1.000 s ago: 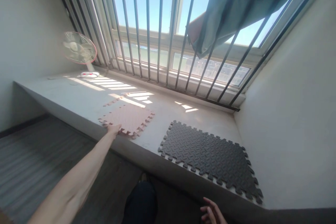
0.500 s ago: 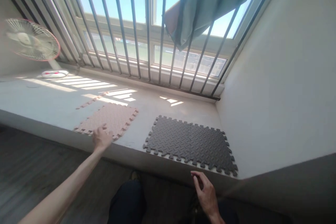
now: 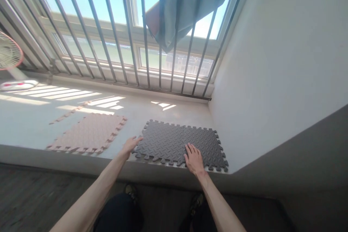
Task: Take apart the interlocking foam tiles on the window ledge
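Two joined dark mats (image 3: 176, 142) run sideways — left hand (image 3: 131, 145) by their left end, right hand (image 3: 194, 159) over the near middle (both wide, empty).

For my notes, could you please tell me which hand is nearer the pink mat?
Left hand: it is right of the pink mat, across a gap; the right hand is farther right, over the dark mat.

- At the far side, a wide window (image 3: 116, 3) shows blue sky behind a dark railing (image 3: 131, 36).
- On the right stands a plain white wall (image 3: 272, 65).
- Bright sunlight stripes (image 3: 65, 93) lie on the pale ledge (image 3: 137, 112), mostly left.
- Near, the floor (image 3: 40, 188) is dark.
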Tool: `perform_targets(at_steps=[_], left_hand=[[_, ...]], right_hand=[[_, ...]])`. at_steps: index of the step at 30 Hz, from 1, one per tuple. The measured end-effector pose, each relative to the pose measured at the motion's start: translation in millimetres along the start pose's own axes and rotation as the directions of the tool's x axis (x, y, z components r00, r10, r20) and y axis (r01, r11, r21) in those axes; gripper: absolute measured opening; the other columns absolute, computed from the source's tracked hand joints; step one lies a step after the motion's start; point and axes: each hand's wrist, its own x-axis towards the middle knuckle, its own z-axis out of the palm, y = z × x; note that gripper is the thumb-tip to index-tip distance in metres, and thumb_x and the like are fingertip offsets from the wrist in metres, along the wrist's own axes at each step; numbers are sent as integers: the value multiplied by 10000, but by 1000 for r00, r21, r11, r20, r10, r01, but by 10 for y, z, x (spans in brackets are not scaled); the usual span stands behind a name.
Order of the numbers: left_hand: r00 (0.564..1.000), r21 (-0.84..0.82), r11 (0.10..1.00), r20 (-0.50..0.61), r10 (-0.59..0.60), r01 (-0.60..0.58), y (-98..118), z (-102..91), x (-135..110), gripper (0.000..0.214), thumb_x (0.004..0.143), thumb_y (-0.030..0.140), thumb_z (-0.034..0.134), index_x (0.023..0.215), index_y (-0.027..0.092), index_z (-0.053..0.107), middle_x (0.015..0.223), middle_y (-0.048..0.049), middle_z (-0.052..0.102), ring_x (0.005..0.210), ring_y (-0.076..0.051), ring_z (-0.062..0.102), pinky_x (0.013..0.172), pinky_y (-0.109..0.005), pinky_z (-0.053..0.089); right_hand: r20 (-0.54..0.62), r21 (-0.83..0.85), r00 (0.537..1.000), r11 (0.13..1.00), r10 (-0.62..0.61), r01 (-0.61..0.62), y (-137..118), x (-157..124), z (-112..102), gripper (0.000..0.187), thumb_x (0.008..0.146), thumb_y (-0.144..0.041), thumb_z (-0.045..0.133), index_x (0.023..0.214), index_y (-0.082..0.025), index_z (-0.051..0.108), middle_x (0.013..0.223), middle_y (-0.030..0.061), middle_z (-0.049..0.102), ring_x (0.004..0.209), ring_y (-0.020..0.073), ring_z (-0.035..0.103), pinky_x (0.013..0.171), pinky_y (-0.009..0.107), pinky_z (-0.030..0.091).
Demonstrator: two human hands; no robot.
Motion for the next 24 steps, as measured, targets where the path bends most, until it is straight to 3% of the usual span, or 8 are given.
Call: perform_targets(at_steps=[3,6,8,10,13,15,18,24], left_hand=[[999,-262,965,49,9,4,99,38,-210,361,790,379,794,1071,162,734,1053,-99,780,883,-208,709,686,-271,549],[979,-473,872,203,-31,126,186,113,-362,290,924,413,684,1061,167,756,938,-70,763,745,-172,680,612,-259,565],[966,-419,888,241,-95,192,268,148,-351,333,953,466,666,1054,162,760,835,-56,742,653,-168,657,550,-260,554],[963,-280,937,228,-145,208,374,167,-257,351,896,474,750,1051,160,762,789,-52,741,601,-176,653,490,-258,534],[957,-30,987,253,-143,155,508,199,-85,428,745,422,908,1053,158,769,864,-92,797,669,-233,731,498,-281,572],[958,53,996,274,-87,75,525,223,-22,494,671,375,965,1074,165,770,920,-112,821,730,-263,766,539,-300,610],[966,48,999,260,4,-17,408,227,-30,578,640,322,985,1151,184,752,926,-101,829,730,-262,776,573,-324,645],[979,-20,999,196,49,-46,92,154,-181,587,691,332,972,1211,205,730,897,-74,824,759,-246,786,628,-322,673]], right_hand=[[-8,-24,1000,1000,-10,10,8,33,-57,573,1059,-359,455,1617,-234,492,1703,97,494,1533,288,430,1257,497,321],[-10,-32,1000,999,-24,24,57,130,-115,532,1054,-346,461,1572,-257,544,1663,91,542,1457,291,478,1197,491,376],[7,-44,999,998,-33,34,99,214,-140,522,1051,-333,460,1562,-276,551,1686,74,516,1439,295,477,1159,493,407],[37,-62,999,997,-37,39,126,303,-138,546,1059,-353,447,1598,-289,509,1730,64,456,1441,309,458,1126,502,429],[50,-90,999,996,2,3,116,437,-74,590,1086,-398,388,1669,-303,403,1769,65,389,1423,330,449,1090,513,453],[37,-95,998,994,49,-45,86,525,-6,598,1097,-406,346,1688,-316,362,1782,65,362,1406,338,451,1072,517,466],[19,-85,994,991,110,-108,51,639,88,601,1102,-407,301,1697,-328,342,1802,60,314,1390,356,450,1030,528,494],[10,-88,989,985,150,-148,46,740,134,593,1105,-387,279,1694,-349,347,1811,57,290,1357,367,452,966,523,533]])
